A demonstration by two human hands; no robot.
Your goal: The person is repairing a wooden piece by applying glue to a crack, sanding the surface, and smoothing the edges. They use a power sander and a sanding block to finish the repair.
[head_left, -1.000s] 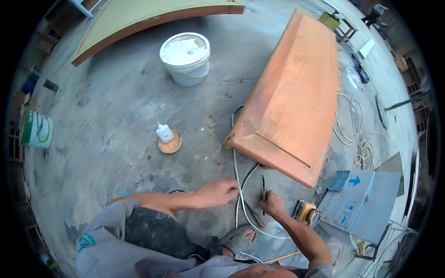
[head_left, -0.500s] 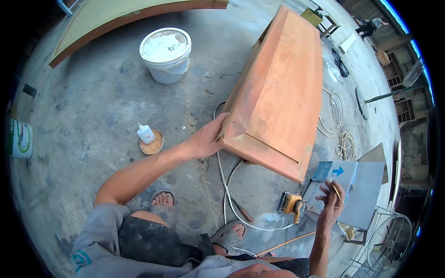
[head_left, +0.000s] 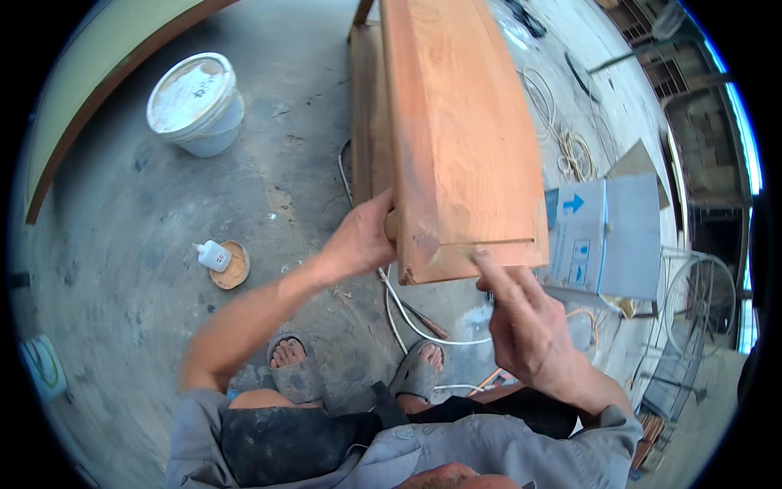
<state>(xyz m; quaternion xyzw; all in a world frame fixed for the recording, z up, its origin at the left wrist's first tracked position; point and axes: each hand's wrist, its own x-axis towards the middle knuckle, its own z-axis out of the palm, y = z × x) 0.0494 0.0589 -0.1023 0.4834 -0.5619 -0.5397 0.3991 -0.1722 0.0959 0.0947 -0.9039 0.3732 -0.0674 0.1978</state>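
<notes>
A reddish-brown wooden furniture piece (head_left: 464, 138) with a framed panel top stands tilted before me, its near end close to my knees. My left hand (head_left: 364, 234) is closed round its left edge near the front corner, fingers hidden behind the wood. My right hand (head_left: 529, 322) is at the near end, its index fingertip touching the wood by the groove (head_left: 489, 242) while the other fingers curl in. Whatever those curled fingers hold is hidden. On the floor to the left, a white glue bottle (head_left: 214, 256) leans on a round dish of tan powder or paste (head_left: 232, 267).
A lidded white bucket (head_left: 195, 106) stands at the far left, near a large wood-edged panel (head_left: 106, 73). Cardboard (head_left: 607, 236) and a wire-guarded fan (head_left: 699, 297) are on the right. A pale cable (head_left: 440, 336) and a dark-handled tool (head_left: 428, 322) lie near my feet.
My right hand has moved up and left onto the wood's near end; the thin yellowish stick in it no longer shows. The view has shifted; my left hand keeps its hold.
</notes>
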